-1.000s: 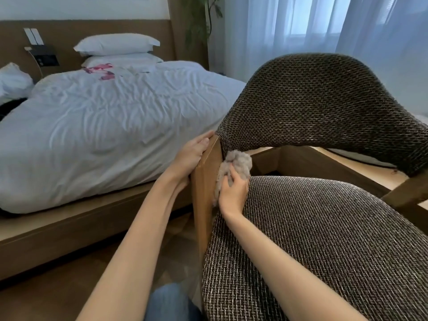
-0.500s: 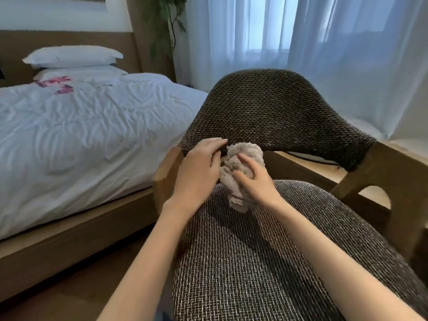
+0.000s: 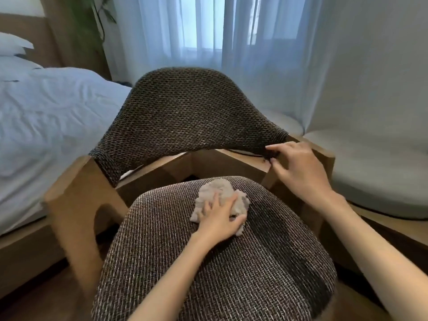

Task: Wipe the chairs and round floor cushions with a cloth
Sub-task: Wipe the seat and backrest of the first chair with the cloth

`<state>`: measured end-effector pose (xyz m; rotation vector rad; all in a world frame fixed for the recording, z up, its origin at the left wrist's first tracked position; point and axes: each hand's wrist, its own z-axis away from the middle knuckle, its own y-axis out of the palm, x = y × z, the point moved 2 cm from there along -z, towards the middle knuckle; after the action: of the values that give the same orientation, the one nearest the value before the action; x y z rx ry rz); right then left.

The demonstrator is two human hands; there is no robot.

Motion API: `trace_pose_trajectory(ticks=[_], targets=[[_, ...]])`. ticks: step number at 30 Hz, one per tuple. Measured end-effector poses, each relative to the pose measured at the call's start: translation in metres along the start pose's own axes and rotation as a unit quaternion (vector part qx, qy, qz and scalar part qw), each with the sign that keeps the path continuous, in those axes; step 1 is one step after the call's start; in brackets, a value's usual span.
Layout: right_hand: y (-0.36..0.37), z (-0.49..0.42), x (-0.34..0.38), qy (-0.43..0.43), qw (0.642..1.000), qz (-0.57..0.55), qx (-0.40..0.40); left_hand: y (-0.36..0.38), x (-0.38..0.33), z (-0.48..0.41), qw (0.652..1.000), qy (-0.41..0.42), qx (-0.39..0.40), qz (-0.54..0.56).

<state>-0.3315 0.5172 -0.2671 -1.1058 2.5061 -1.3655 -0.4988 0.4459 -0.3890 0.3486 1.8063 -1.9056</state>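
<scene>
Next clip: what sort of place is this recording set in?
A bedroom, possibly a hotel room. A bed with white bedding and a pillow stands on the left, sheer curtains cover the window, and a woven chair sits beside a round floor cushion.

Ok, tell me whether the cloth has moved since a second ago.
Yes. The cloth went from the wooden arm beside the bed onto the seat, where the left hand presses it.
</scene>
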Motion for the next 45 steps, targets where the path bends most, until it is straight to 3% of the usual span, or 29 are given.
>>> trace_pose_trajectory(ticks=[2,6,10,16,20,22,25,30,35,40,42,45], targets=[[-0.010,-0.008,-0.018,0.005,0.999,0.046,-0.013,0.015,-0.002,-0.007,0.999,-0.022,-0.024,0.001],[-0.013,-0.026,-0.058,0.060,0.991,0.119,0.024,0.016,-0.010,-0.018,0.989,-0.019,-0.150,0.006],[-0.008,-0.040,-0.079,0.126,0.984,0.050,0.118,0.003,-0.015,-0.031,0.972,0.050,-0.198,0.117],[-0.002,-0.044,-0.089,0.135,0.985,-0.009,0.107,-0.037,-0.095,-0.064,0.890,0.157,-0.326,0.276],[-0.003,-0.043,-0.090,0.141,0.984,-0.014,0.105,-0.027,-0.153,-0.091,0.890,0.183,-0.289,0.301],[-0.003,-0.041,-0.090,0.139,0.985,-0.025,0.096,-0.012,-0.160,-0.096,0.876,0.165,-0.307,0.333],[0.000,-0.042,-0.092,0.143,0.985,-0.028,0.095,0.010,-0.150,-0.102,0.874,0.135,-0.333,0.326],[0.001,-0.041,-0.093,0.148,0.986,-0.026,0.071,0.039,-0.129,-0.112,0.905,0.106,-0.297,0.287],[0.001,-0.040,-0.092,0.153,0.986,-0.030,0.064,0.055,-0.114,-0.116,0.904,0.090,-0.287,0.305],[0.000,-0.040,-0.091,0.167,0.983,-0.037,0.075,0.052,-0.095,-0.131,0.911,-0.019,-0.219,0.348],[0.000,-0.040,-0.091,0.177,0.979,-0.060,0.082,0.040,-0.096,-0.132,0.898,-0.039,-0.223,0.377],[-0.002,-0.043,-0.093,0.189,0.971,-0.120,0.084,0.030,-0.120,-0.116,0.840,-0.001,-0.281,0.464]])
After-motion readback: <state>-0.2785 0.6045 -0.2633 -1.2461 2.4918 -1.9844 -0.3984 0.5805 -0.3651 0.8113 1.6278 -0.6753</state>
